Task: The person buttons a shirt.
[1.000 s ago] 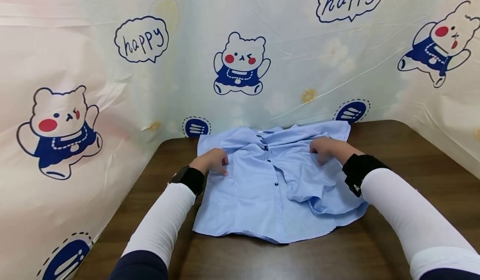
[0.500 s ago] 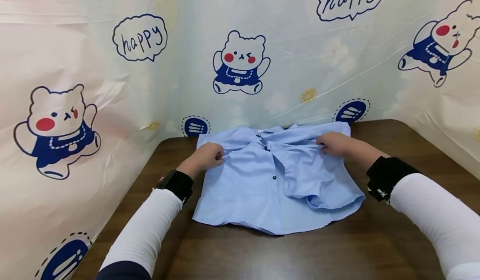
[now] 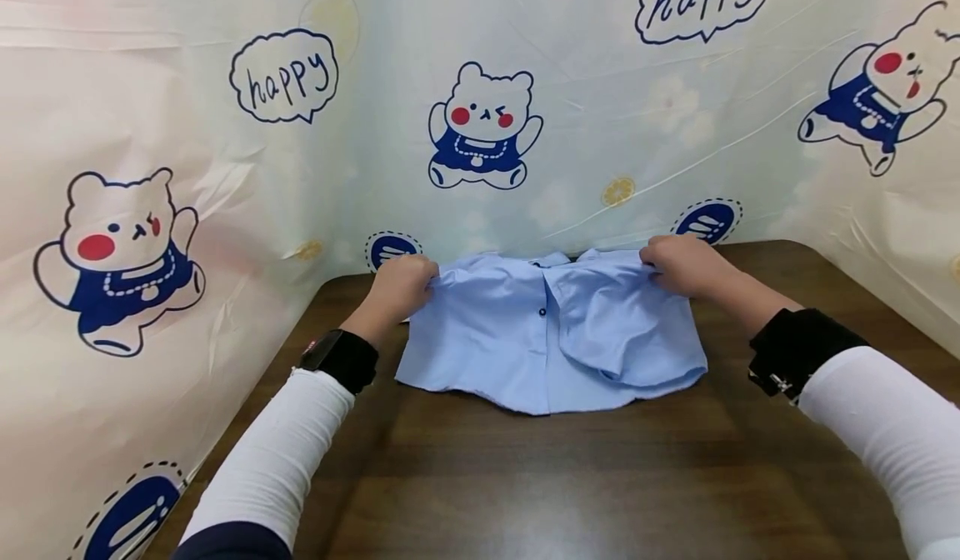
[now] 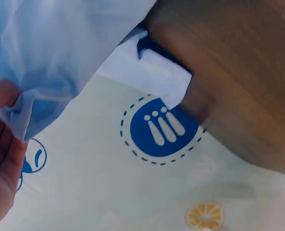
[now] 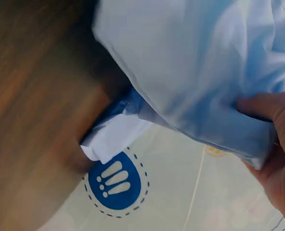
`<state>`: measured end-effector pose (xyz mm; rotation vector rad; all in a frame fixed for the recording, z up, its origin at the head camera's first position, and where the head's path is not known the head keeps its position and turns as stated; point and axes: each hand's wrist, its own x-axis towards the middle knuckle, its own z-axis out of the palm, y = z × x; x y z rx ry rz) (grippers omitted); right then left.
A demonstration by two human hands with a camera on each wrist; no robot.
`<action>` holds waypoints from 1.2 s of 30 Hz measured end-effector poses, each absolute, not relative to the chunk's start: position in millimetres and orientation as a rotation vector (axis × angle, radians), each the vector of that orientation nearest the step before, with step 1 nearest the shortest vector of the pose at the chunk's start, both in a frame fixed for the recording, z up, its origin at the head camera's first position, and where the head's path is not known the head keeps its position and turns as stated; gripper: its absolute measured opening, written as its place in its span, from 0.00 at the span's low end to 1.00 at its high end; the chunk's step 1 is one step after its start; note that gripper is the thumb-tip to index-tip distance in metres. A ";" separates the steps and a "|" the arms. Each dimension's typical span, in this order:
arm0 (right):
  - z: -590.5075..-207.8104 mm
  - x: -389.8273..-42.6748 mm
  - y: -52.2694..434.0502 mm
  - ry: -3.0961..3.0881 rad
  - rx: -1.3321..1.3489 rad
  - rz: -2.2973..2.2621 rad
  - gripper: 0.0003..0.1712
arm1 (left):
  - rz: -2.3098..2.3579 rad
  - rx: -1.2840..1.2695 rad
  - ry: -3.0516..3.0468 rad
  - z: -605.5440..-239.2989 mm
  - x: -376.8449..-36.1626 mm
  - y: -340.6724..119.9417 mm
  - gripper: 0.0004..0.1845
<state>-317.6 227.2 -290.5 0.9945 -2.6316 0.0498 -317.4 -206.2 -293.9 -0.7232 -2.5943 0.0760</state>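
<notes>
A light blue button-up shirt [image 3: 487, 335] with dark buttons spans the far half of the table in the head view, its lower hem facing me. My left hand [image 3: 405, 285] pinches the cloth at the shirt's left side. On the opposite side my right hand [image 3: 686, 266] grips a matching spot. The left wrist view has the thumb and fingers of the left hand [image 4: 3, 149] closed on a fold of the shirt [image 4: 51, 53]. In the right wrist view the right hand [image 5: 279, 139] pinches the shirt [image 5: 190, 72] between thumb and fingers. Much of the collar area is hidden behind the raised cloth.
The brown wooden table [image 3: 540, 477] extends in front of the shirt. Behind it and to both sides hangs a pale curtain [image 3: 480, 10] printed with bears and "happy" bubbles. Its bottom meets the table's far edge.
Both hands have gripped the shirt and moved up and away from me, spreading apart. The hem has slid toward the far side and risen in view, and the body cloth now covers the shoulders.
</notes>
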 end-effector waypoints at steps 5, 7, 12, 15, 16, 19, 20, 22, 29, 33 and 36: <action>-284.8 -314.5 228.7 -2.241 0.970 0.026 0.14 | 0.067 -0.788 -2.213 -287.3 -314.2 -207.4 0.18; -284.9 -314.6 229.7 -2.064 0.997 0.006 0.13 | 0.070 -0.825 -2.066 -285.9 -311.9 -207.9 0.21; -294.7 -305.7 234.2 -1.807 1.127 -0.061 0.13 | 0.104 -0.936 -1.901 -294.4 -296.9 -209.8 0.19; -306.1 -290.9 238.3 -1.833 1.216 -0.099 0.11 | 0.097 -1.003 -1.976 -306.2 -279.5 -212.2 0.15; -309.8 -285.2 239.5 -1.863 1.247 -0.108 0.09 | 0.084 -1.019 -2.021 -309.8 -273.1 -213.0 0.15; -318.9 -268.2 242.4 -1.975 1.293 -0.113 0.11 | 0.034 -1.042 -2.183 -317.2 -256.9 -214.4 0.16; -321.3 -263.0 243.1 -2.013 1.303 -0.116 0.14 | 0.018 -1.049 -2.234 -318.3 -252.2 -214.1 0.17; -326.1 -253.5 244.0 -2.090 1.317 -0.127 0.19 | 0.000 -1.076 -2.336 -321.1 -244.9 -213.4 0.17; -343.6 -227.8 243.3 -2.456 1.363 -0.164 0.21 | 0.087 -1.257 -2.725 -332.1 -221.5 -207.1 0.16; -347.2 -218.4 243.3 -2.736 1.385 -0.052 0.20 | 0.098 -1.296 -2.854 -334.7 -210.6 -206.4 0.15; -346.2 -214.2 244.6 -2.841 1.378 0.047 0.19 | 0.045 -1.305 -2.901 -333.2 -206.4 -208.2 0.15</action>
